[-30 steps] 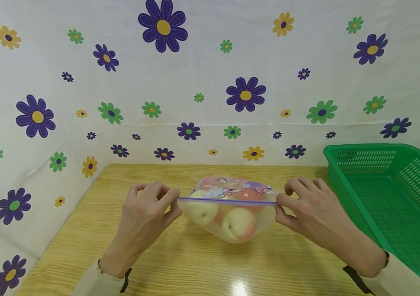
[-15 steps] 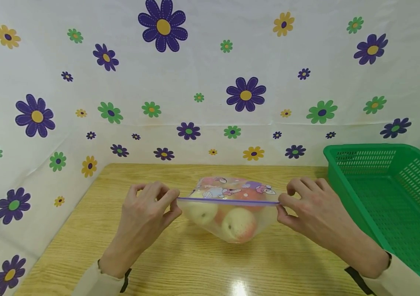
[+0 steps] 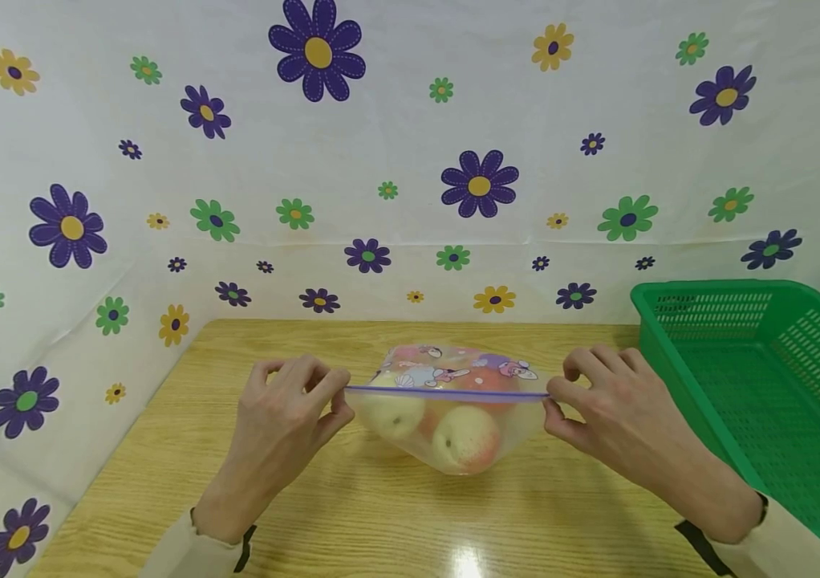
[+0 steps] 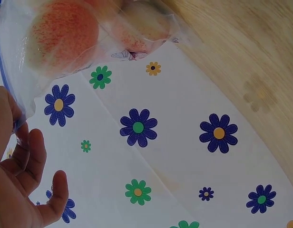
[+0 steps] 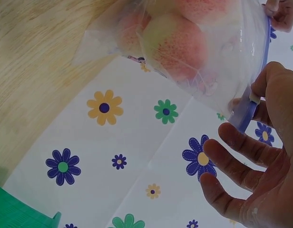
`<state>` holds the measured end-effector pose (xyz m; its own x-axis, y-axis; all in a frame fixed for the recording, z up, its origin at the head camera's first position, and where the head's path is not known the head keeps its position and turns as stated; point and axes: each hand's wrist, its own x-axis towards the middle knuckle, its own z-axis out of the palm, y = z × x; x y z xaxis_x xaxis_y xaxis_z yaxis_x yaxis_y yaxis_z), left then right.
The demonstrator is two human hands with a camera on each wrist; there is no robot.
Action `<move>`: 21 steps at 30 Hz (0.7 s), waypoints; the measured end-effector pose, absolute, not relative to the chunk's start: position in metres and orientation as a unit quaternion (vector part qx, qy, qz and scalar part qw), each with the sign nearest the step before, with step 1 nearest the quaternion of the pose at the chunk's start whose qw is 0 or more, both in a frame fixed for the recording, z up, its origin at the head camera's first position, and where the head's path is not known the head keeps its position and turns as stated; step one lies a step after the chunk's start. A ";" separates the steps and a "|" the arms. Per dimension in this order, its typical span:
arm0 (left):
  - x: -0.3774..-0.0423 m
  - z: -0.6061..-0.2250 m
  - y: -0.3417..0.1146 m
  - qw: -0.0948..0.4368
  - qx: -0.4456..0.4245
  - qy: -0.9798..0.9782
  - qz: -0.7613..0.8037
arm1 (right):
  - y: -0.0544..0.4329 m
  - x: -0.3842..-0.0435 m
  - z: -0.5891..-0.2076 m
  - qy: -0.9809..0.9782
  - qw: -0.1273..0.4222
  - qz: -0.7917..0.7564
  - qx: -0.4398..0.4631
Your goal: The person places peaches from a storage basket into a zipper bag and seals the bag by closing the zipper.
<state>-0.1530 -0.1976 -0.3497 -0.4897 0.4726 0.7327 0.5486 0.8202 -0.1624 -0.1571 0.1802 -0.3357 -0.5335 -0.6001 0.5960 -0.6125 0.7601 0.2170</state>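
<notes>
A clear zip-lock bag [image 3: 410,449] printed with cartoon figures sits mid-table, its purple zip strip [image 3: 446,393] stretched straight across the front. Several peaches [image 3: 464,437], pale yellow with a red blush, show through the plastic. My left hand [image 3: 290,409] pinches the strip's left end between thumb and forefinger. At the opposite end, my right hand [image 3: 612,417] pinches the strip the same way. In the right wrist view, the right hand's other fingers [image 5: 237,164] are spread below the bag's corner. A small pale piece shows at the right fingertips, too small to identify.
A green plastic basket [image 3: 742,385] with perforated walls stands at the right, close to my right forearm. The wooden table [image 3: 186,449] meets a white flower-print cloth [image 3: 381,120] at the back and left.
My right hand has slid slightly to the right along the zip strip, out toward its end. The left hand and the bag stay nearly where they were.
</notes>
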 end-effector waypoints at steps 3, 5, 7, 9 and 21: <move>-0.153 -0.351 -0.198 0.412 -0.297 -0.860 -0.046 | 0.181 -0.157 -0.336 -0.877 0.336 0.009 0.344; -0.154 -0.351 -0.198 0.414 -0.297 -0.859 -0.046 | 0.181 -0.157 -0.336 -0.878 0.335 0.007 0.341; -0.154 -0.351 -0.198 0.415 -0.297 -0.858 -0.046 | 0.181 -0.157 -0.335 -0.880 0.334 0.006 0.338; -0.154 -0.352 -0.198 0.415 -0.297 -0.859 -0.047 | 0.181 -0.157 -0.334 -0.881 0.333 0.004 0.335; -0.152 -0.352 -0.199 0.399 -0.290 -0.869 -0.044 | 0.186 -0.157 -0.336 -0.881 0.336 -0.003 0.333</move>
<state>-0.1518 -0.1994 -0.3516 -0.5133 0.4697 0.7183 0.5393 0.8276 -0.1557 -0.1569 0.1857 -0.3357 -0.5524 -0.5895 0.5894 -0.5857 0.7776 0.2288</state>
